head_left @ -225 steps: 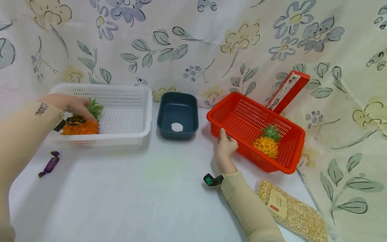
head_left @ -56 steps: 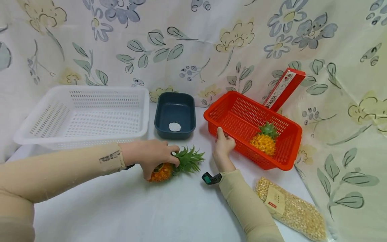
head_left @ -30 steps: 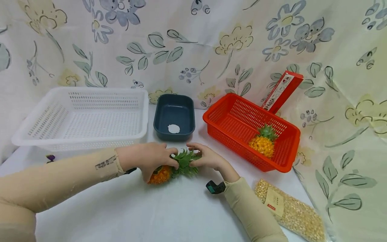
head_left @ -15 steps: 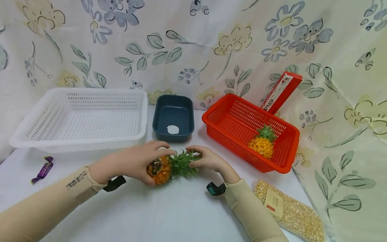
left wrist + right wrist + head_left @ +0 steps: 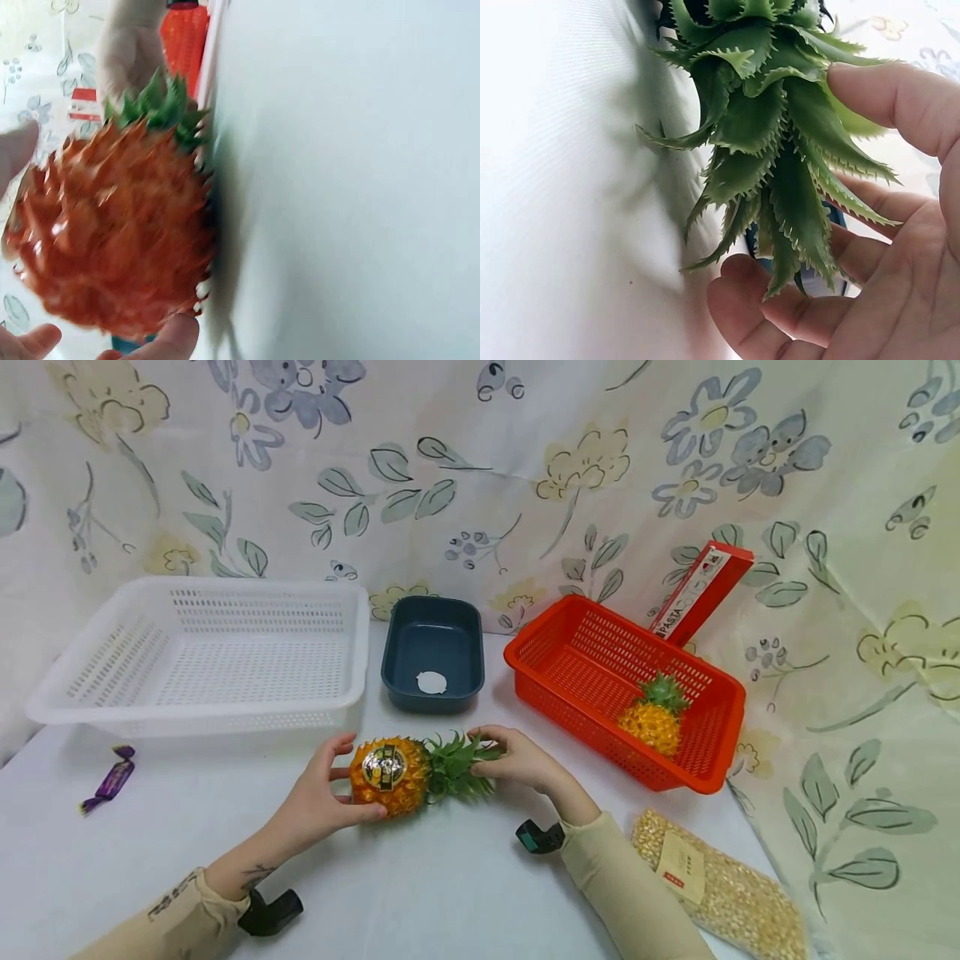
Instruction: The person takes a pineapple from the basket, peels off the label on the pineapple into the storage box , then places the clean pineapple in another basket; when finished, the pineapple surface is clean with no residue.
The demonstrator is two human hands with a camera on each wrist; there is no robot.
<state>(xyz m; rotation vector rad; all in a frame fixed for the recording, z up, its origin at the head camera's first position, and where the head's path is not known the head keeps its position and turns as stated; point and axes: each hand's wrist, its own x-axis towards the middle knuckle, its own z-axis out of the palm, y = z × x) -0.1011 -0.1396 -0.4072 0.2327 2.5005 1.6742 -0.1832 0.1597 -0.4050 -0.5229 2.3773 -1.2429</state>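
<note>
A pineapple (image 5: 393, 781) with an oval black-and-gold label lies on its side on the white table, its green crown (image 5: 457, 766) pointing right. Around its base is my left hand (image 5: 318, 797), fingers spread. The thumb touches the near lower side, while the left wrist view shows another finger (image 5: 13, 150) apart from the fruit. At the other end, my right hand (image 5: 525, 764) holds the crown loosely. In the right wrist view its thumb (image 5: 881, 90) meets a leaf and the other fingers curl behind the leaves.
A white basket (image 5: 345, 702) stands back left, a dark blue tub (image 5: 432, 702) in the middle. The red basket (image 5: 540, 681) on the right contains a second pineapple (image 5: 651, 727). Behind it leans a red pasta box (image 5: 708, 589). A grain bag (image 5: 720, 881) and a purple wrapped candy (image 5: 112, 779) lie on the table.
The left hand brought the pineapple from the white basket to mid-table, then shifted left to its base, uncovering the label. The right hand left the red basket's rim for the crown.
</note>
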